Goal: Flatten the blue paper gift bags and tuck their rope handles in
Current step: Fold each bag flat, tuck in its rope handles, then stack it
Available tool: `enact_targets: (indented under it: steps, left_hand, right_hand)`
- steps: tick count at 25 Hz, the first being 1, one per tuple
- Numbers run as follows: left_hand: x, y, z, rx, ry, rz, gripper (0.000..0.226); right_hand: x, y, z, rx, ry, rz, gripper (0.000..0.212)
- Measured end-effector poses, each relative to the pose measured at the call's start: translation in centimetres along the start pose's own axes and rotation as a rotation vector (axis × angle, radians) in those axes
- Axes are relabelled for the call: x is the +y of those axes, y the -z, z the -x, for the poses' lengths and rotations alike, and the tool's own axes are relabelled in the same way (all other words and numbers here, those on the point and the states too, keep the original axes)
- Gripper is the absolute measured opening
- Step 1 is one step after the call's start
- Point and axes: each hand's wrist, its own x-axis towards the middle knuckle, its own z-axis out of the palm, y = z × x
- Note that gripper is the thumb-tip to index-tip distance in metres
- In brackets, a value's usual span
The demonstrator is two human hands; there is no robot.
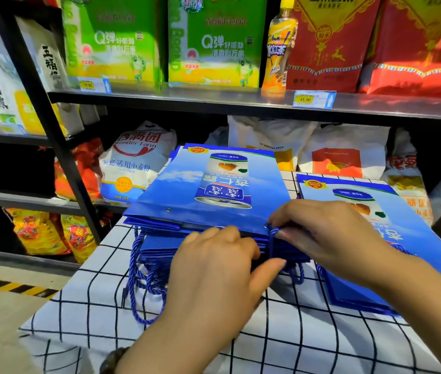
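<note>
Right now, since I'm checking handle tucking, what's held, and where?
The right hand pinches the rope handle beside its eyelet; left hand grips the near edge of the bag stack.

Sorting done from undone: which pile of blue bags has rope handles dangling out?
The left stack: a bunch of rope handles hangs over its near edge onto the checked cloth. The right pile lies flat and shows no such bunch.
</note>
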Motion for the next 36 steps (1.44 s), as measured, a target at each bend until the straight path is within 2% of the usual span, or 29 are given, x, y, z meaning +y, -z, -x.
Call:
enact_targets:
  steps: [5, 10, 14, 17, 19, 21, 23, 26, 30, 33, 36]
  left_hand:
    - [1.4, -0.8, -0.3, -0.041, 0.047, -0.121, 0.046]
    - [2.4, -0.3, -1.2, 0.004, 0.035, -0.143, 0.037]
    - [3.1, 0.6, -1.6, -0.167, 0.037, -0.127, 0.026]
    - [2.8, 1.2, -2.5, -0.249, 0.286, 0.128, 0.027]
    - [2.3, 1.4, -3.3, -0.248, 0.413, 0.593, 0.027]
    - [1.8, 2.1, -4.3, -0.230, 0.513, 0.984, 0.037]
    - [1.4, 2.7, -5.2, -0.190, 0.615, 1.241, 0.042]
    - [1.4, 3.5, -6.2, -0.264, 0.678, 1.494, 0.031]
    - [1.7, 4.3, -7.7, -0.452, 0.732, 1.836, 0.027]
    - [1.3, 4.3, -7.9, -0.466, 0.763, 1.895, 0.035]
    - [0.6, 4.2, -7.4, -0.482, 0.776, 1.881, 0.032]
  right_hand:
    - [-0.4, -0.2, -0.3, 0.097, -0.123, -0.032, 0.018]
    - [-0.8, 0.5, -0.5, 0.164, -0.188, -0.096, 0.013]
    - [-0.9, 0.5, -0.3, 0.185, -0.244, -0.186, 0.018]
    - [-0.7, 0.3, 0.2, 0.231, -0.270, -0.336, 0.011]
    - [-0.8, 0.3, 0.6, 0.237, -0.235, -0.405, 0.006]
    - [-1.0, 0.2, 1.1, 0.204, -0.165, -0.405, 0.018]
    - [-1.2, 0.1, 1.5, 0.125, -0.140, -0.462, 0.027]
    - [-1.9, -0.2, 1.5, 0.050, -0.123, -0.381, 0.031]
    - [-3.2, 0.1, 0.1, 0.128, -0.179, -0.264, 0.021]
    - [-3.4, 0.2, -0.5, 0.113, -0.226, -0.301, 0.018]
    - [-3.6, 0.3, -0.7, 0.068, -0.302, -0.412, 0.016]
